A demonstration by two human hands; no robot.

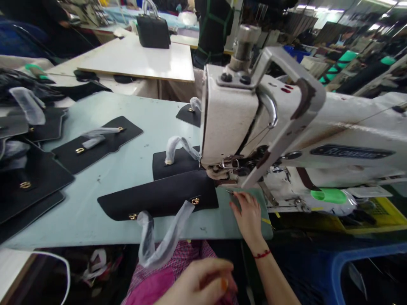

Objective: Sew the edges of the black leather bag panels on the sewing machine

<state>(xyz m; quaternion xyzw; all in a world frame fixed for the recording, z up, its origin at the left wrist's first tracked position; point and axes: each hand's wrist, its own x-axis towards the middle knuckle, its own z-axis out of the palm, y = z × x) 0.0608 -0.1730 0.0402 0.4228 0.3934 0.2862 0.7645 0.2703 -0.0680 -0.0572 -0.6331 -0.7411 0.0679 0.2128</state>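
Observation:
My right hand (249, 214) rests at the right end of the pale table, just below the sewing machine's needle area. A small metal tool with a pointed tip (229, 192) pokes out from its fingers; the rest is covered. My left hand (203, 279) is above my lap, blurred, its fingers curled in with no object showing between them. In front of me lies a long black bag panel (159, 195), its right end beside the machine foot. A handle wrapped in clear plastic (165, 250) hangs from its two gold rings over the table edge.
The white sewing machine (286, 127) fills the right side. Another black panel with a wrapped handle (176, 163) lies behind mine. More black panels (98, 144) are on the left. A finished black handbag (153, 31) stands at the back; a blue bin (337, 271) is lower right.

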